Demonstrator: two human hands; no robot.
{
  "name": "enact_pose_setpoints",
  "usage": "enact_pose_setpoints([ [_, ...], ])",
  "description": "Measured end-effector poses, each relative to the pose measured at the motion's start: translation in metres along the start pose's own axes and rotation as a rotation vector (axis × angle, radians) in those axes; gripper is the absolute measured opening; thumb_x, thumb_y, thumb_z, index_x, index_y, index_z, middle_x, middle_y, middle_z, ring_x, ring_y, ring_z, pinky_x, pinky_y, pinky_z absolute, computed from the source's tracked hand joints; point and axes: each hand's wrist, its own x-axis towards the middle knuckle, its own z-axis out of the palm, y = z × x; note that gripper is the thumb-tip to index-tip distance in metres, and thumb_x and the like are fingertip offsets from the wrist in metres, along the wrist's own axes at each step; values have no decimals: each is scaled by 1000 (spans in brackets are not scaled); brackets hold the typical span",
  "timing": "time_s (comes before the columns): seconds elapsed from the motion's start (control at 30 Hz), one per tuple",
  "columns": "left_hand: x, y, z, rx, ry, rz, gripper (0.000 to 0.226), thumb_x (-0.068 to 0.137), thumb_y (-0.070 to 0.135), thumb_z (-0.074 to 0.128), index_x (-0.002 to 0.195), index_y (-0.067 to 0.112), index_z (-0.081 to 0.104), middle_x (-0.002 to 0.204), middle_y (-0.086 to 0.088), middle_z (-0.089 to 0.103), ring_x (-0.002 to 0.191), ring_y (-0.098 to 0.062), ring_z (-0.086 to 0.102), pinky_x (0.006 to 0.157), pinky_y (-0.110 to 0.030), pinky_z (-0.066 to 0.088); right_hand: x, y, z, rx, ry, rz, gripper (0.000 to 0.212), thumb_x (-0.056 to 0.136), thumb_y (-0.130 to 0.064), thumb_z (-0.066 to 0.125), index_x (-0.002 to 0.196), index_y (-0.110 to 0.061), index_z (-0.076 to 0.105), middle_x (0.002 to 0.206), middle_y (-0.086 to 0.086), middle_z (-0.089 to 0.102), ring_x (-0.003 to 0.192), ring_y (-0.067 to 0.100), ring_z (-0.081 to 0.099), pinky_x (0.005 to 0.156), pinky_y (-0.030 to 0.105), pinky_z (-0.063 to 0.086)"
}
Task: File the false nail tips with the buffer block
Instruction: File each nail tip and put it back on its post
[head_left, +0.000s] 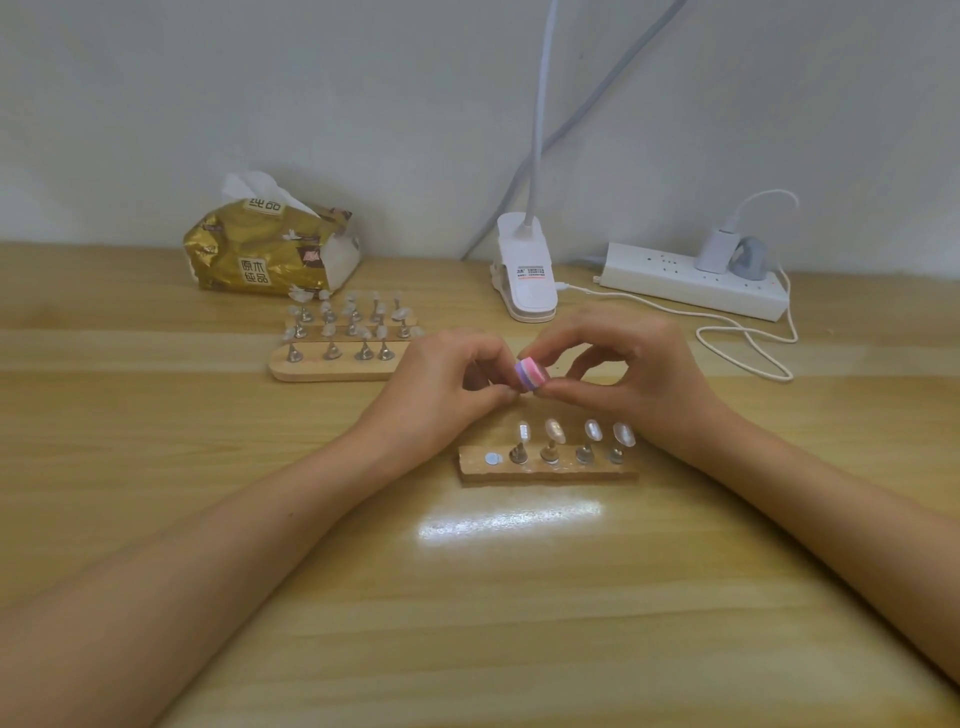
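Note:
My right hand (621, 371) pinches a small pink and purple striped buffer block (531, 375) between thumb and fingers above the table. My left hand (447, 384) has its fingers curled, pinching something against the block; what it holds is hidden by the fingers. Just below the hands lies a short wooden stand (548, 467) carrying several clear false nail tips (555, 430) on metal pegs, with one bare round magnet (492, 458) at its left end.
Further back on the left stand wooden racks (332, 366) with several more nail tips on pegs. Behind them lies a gold tissue pack (270, 249). A white clip lamp (524, 273), a power strip (691, 278) and a looped white cable (748, 343) sit at the back right.

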Motion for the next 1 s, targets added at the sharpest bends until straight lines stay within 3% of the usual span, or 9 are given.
enact_pose_setpoints([
  [0.1,0,-1,0,-7,5,-7,13,83,6,75,84,19,74,79,14,66,75,-9,60,67,-12,44,1,1,-1,6,-24,67,12,83,-10,80,95,-8,76,92,1,75,88,15,71,71,44,57],
  [0.27,0,-2,0,-4,6,-1,18,82,7,75,81,24,72,76,16,65,73,-5,59,66,-9,41,1,1,0,15,-9,31,13,83,-9,80,95,-7,76,92,3,74,88,17,71,71,41,58],
  [0.4,0,-2,1,-22,3,-6,12,82,6,76,82,18,74,76,16,65,70,-1,58,65,-8,41,-1,1,-1,-18,17,-10,13,83,-9,81,95,-6,76,91,3,75,86,14,71,70,40,59],
  [1.0,0,-1,0,-19,-8,-16,12,83,8,75,84,20,74,81,10,67,74,-9,60,67,-14,46,0,1,-1,-37,-5,-15,14,82,-8,81,95,-5,77,90,5,74,85,18,71,78,40,58],
])
